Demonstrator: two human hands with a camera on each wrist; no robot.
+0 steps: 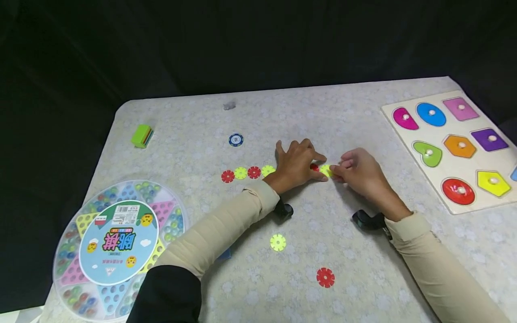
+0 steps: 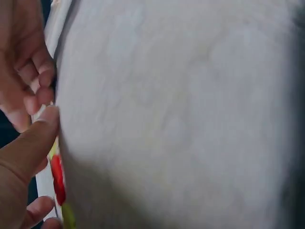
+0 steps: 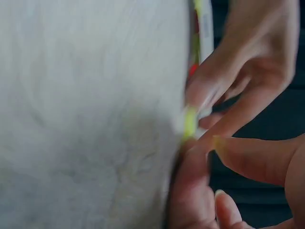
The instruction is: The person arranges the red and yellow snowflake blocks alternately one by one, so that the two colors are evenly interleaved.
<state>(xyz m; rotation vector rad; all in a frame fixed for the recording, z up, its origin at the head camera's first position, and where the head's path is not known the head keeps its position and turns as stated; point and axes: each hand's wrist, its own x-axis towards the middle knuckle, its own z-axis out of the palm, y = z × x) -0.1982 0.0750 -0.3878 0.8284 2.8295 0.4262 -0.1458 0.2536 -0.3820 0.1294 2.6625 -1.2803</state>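
A row of notched plastic discs, red and yellow by turns, lies across the middle of the table; its left end is a red disc [image 1: 228,176]. My left hand [image 1: 294,163] spreads over the row, hiding part of it, with thumb and index finger on either side of a red disc [image 1: 314,167]. At the right end is a yellow disc [image 1: 325,170], also visible in the right wrist view as a yellow edge [image 3: 189,123]. My right hand [image 1: 361,172] pinches that disc's right edge between thumb and fingers. The left thumb [image 2: 35,140] points toward the right fingertips.
Nearer me lie a loose yellow disc [image 1: 278,242] and a loose red disc [image 1: 325,277]. A round marble-game case [image 1: 119,242] stands at left, a knobbed shape puzzle [image 1: 432,179] at right. Farther back are a blue chip [image 1: 236,140], a green block [image 1: 142,136] and a small grey thing [image 1: 229,106].
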